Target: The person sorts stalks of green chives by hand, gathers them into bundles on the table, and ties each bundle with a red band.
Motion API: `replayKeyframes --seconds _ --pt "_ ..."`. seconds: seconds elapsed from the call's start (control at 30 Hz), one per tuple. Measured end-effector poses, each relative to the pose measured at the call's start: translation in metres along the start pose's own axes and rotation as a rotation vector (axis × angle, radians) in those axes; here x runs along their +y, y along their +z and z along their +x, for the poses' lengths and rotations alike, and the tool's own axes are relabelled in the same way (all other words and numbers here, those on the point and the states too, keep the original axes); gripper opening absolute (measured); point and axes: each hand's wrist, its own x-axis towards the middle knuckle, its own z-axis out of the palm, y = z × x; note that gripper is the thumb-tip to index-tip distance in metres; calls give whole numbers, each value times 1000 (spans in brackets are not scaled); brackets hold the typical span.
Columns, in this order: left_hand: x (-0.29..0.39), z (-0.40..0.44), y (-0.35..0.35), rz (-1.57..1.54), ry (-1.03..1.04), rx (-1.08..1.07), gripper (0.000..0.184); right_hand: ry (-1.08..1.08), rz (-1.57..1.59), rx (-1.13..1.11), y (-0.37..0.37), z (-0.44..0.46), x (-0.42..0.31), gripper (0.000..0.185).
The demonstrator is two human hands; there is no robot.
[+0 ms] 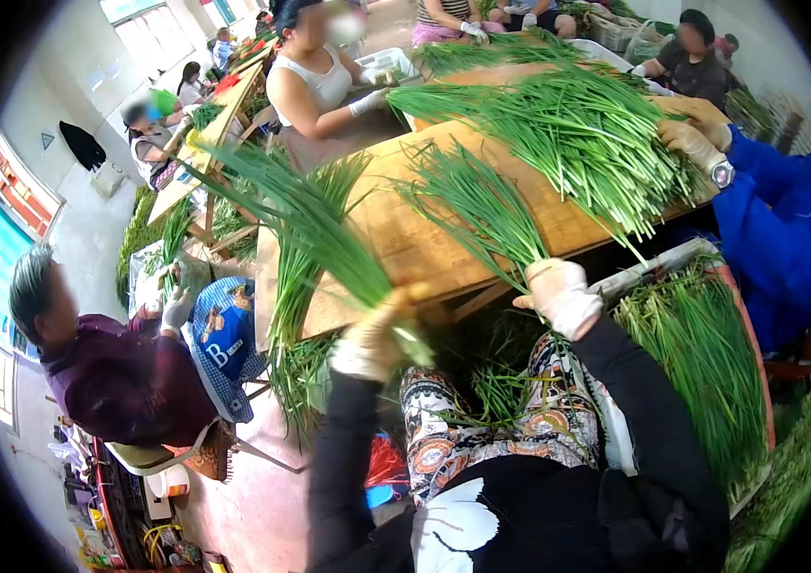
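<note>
My left hand, in a pale glove, is closed round the lower end of a bunch of long green stalks; its leaves fan up and left over the table. My right hand, gloved too, is at the table's near edge, its fingers wrapped round the base of a smaller bunch whose leaves lie on the wooden table. Another bunch hangs over the table's left edge. Loose leaves lie on my lap between my patterned trouser legs.
A big pile of stalks covers the table's far right, where a co-worker in blue has gloved hands. To my right stands a crate of greens. A seated person in dark clothing is at my left; others sit across.
</note>
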Motion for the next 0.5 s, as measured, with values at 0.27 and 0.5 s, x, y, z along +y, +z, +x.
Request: replayKeyframes --seconds 0.27,0.5 --pt "-114 12 -12 -542 -380 -115 22 85 1223 -387 -34 24 26 24" --pt "-135 -4 -12 -514 -349 -107 38 166 1575 -494 29 -18 -22 23"
